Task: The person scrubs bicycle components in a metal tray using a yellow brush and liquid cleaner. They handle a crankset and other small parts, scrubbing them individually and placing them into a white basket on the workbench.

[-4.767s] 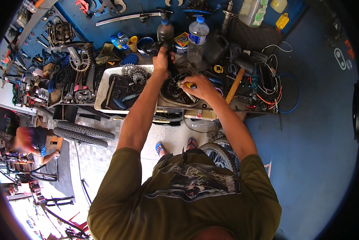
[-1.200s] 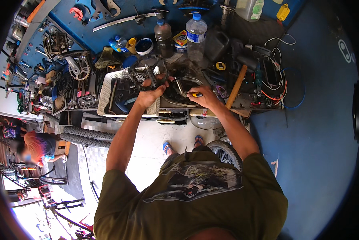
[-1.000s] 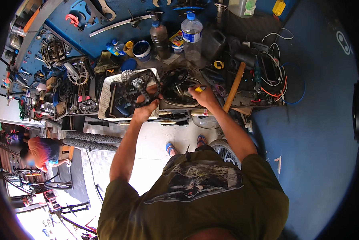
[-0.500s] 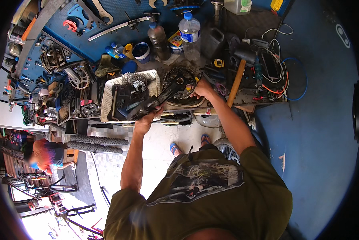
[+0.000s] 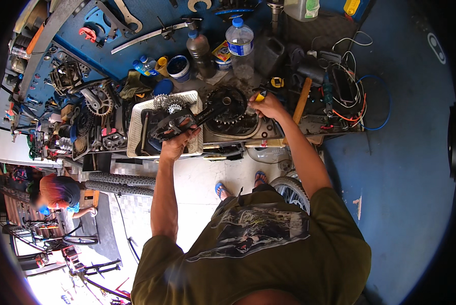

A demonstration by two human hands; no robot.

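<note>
My left hand [image 5: 179, 144] is closed round a black bike pedal [image 5: 170, 126], over the front of a white plastic basket [image 5: 132, 133]. That pedal is joined to a black crank arm [image 5: 211, 115], which runs to a toothed chainring [image 5: 231, 121]. The crankset rests over a dirty shallow basin [image 5: 247, 134]. At the chainring's right edge my right hand [image 5: 268, 107] pinches what looks like a small yellow-handled brush [image 5: 260, 96]. Its lower end is partly hidden by my fingers. A cog cassette [image 5: 174, 103] lies in the basket.
Bottles, including a large clear bottle [image 5: 240, 47], and a tub [image 5: 179, 68] stand behind the basin. To the right lie a wooden handle [image 5: 302, 101] and tangled cables [image 5: 362, 104]. A crankset [image 5: 100, 101] is at the left. A person [image 5: 60, 190] works near bike frames.
The pedal has turned so its open cage faces up more, and my left hand has shifted slightly left. My right hand has moved right and upward with the yellow-handled brush, off the chainring's face.
</note>
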